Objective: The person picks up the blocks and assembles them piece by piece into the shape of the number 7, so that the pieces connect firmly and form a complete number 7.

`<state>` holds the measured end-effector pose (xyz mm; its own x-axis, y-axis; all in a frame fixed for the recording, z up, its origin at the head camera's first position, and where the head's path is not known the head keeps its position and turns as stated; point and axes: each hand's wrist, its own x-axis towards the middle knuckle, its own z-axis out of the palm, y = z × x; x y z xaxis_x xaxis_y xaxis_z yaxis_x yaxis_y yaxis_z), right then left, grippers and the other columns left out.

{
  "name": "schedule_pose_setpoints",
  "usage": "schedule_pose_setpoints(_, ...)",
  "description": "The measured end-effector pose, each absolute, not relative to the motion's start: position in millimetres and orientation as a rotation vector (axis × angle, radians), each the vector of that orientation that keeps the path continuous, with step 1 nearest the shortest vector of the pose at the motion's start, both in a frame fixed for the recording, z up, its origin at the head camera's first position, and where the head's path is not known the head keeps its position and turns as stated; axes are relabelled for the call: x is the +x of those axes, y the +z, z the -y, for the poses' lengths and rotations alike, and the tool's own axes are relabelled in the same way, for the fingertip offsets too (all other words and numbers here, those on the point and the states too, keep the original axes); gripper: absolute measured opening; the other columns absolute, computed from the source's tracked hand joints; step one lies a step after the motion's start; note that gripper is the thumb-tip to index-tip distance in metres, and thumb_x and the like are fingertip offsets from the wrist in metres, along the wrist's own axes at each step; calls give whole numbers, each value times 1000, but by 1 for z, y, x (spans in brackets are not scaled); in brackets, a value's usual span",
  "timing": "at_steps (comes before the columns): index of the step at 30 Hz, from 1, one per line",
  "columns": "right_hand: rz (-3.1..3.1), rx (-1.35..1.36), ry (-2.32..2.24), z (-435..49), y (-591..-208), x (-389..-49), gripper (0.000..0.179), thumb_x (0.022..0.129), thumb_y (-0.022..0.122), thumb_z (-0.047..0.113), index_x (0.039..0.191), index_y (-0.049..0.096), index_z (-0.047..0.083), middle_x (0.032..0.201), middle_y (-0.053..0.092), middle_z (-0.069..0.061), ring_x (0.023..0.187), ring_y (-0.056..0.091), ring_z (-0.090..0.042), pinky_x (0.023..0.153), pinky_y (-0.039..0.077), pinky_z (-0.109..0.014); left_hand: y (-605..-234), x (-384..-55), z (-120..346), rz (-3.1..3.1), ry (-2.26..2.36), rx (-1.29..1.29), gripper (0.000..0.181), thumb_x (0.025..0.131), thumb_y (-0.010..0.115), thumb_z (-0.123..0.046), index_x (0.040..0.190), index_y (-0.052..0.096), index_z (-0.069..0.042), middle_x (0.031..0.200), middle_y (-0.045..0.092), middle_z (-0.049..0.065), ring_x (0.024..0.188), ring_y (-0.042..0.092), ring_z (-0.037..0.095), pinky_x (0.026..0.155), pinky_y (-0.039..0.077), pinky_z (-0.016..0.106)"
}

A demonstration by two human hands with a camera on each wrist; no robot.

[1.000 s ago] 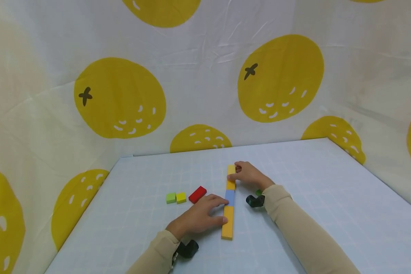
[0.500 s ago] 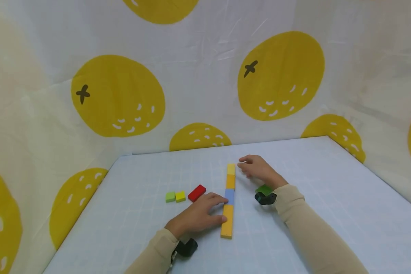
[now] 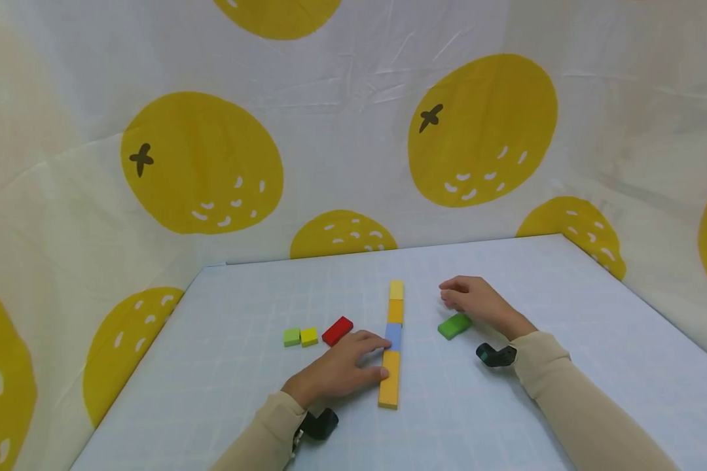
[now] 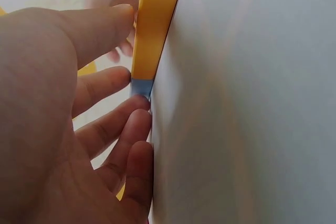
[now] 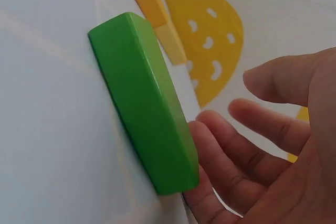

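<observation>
A straight row runs away from me in the head view: a long orange block (image 3: 389, 386) nearest, a blue block (image 3: 393, 335), a shorter orange block (image 3: 395, 311), and a pale yellow block (image 3: 397, 290) at the far end. Beside the row's left side lies my left hand (image 3: 342, 369), thumb tip at the long orange block and index fingertip at the blue one. My right hand (image 3: 477, 301), fingers loosely bent and holding nothing, is over the table just beyond a green block (image 3: 455, 326). That block fills much of the right wrist view, lying flat beside the fingertips (image 5: 199, 129).
Left of the row lie a red block (image 3: 338, 331), a yellow block (image 3: 309, 337) and a light green block (image 3: 291, 337). A pale checked cloth covers the table (image 3: 212, 405). Behind it hangs a white curtain (image 3: 353, 163) with large yellow fruit prints.
My right hand has come off the far end of the row and moved right, uncovering the pale yellow block and the green block. The left hand has kept its place at the row.
</observation>
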<state>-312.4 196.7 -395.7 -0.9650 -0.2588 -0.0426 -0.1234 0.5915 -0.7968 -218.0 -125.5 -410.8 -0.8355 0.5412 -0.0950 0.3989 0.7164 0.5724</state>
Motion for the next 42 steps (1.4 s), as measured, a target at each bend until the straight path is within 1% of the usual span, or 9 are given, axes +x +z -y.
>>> schedule_pose_setpoints(2, -2667, -367, -1319, -202, -397, -309, 44, 101, 59, 35, 134, 61, 6, 111, 69, -8, 101, 62, -25, 95, 49, -41, -410, -219, 126, -2669, 801, 759, 54, 94, 64, -54, 143, 55, -33, 141, 50, -13, 129, 44, 11, 107, 43, 41)
schedule_pose_setpoints(6, -2693, -421, -1290, -213, -399, -303, 43, 99, 62, 39, 131, 65, 10, 121, 67, -7, 114, 57, -27, 103, 43, -49, -408, -219, 128, -2660, 832, 787, 57, 95, 62, -53, 147, 51, -30, 141, 51, -14, 130, 45, 8, 108, 42, 39)
schedule_pose_setpoints(11, -2727, -437, -1218, -223, -403, -296, 40, 97, 64, 43, 127, 69, 17, 130, 64, -5, 126, 51, -30, 106, 39, -54, -408, -218, 131, -2636, 893, 800, 62, 97, 60, -53, 151, 45, -28, 142, 51, -13, 130, 46, 8, 109, 41, 38)
schedule_pose_setpoints(19, -2703, -553, -1211, -228, -410, -293, 39, 97, 66, 39, 129, 68, 16, 128, 66, -1, 123, 53, -26, 104, 42, -49, -398, -216, 141, -2580, 1071, 617, 53, 95, 65, -50, 143, 54, -32, 131, 56, -14, 118, 54, 9, 101, 49, 39)
schedule_pose_setpoints(27, -2705, -609, -1203, -228, -414, -294, 38, 98, 66, 36, 128, 67, 13, 127, 66, -4, 116, 56, -24, 97, 46, -43, -390, -222, 160, -2672, 1135, 735, 42, 100, 62, -38, 136, 62, -17, 127, 63, -4, 109, 59, 10, 96, 51, 36)
schedule_pose_setpoints(31, -2722, -575, -1206, -225, -415, -294, 36, 98, 66, 35, 127, 68, 15, 127, 66, -3, 115, 57, -22, 96, 47, -40, -389, -226, 170, -2838, 1087, 763, 36, 99, 65, -30, 132, 65, -13, 120, 67, -3, 102, 60, 9, 91, 53, 33)
schedule_pose_setpoints(34, -2726, -574, -1209, -223, -415, -293, 35, 98, 66, 34, 127, 68, 15, 127, 66, -4, 114, 56, -23, 95, 47, -41, -391, -229, 175, -2945, 1055, 714, 34, 97, 69, -26, 128, 68, -13, 114, 68, -5, 98, 59, 9, 88, 55, 31)
schedule_pose_setpoints(38, -2731, -560, -1193, -224, -415, -292, 35, 98, 65, 36, 127, 68, 15, 127, 65, -4, 116, 56, -24, 97, 46, -43, -391, -233, 180, -3012, 1080, 603, 32, 94, 73, -23, 125, 70, -14, 112, 67, -4, 100, 60, 12, 87, 56, 33)
schedule_pose_setpoints(42, -2747, -503, -1178, -230, -412, -287, 35, 99, 64, 38, 126, 68, 16, 128, 64, -4, 119, 54, -26, 99, 44, -46, -392, -239, 183, -3027, 1086, 565, 32, 94, 73, -22, 125, 70, -16, 115, 67, -3, 105, 60, 15, 91, 54, 37)
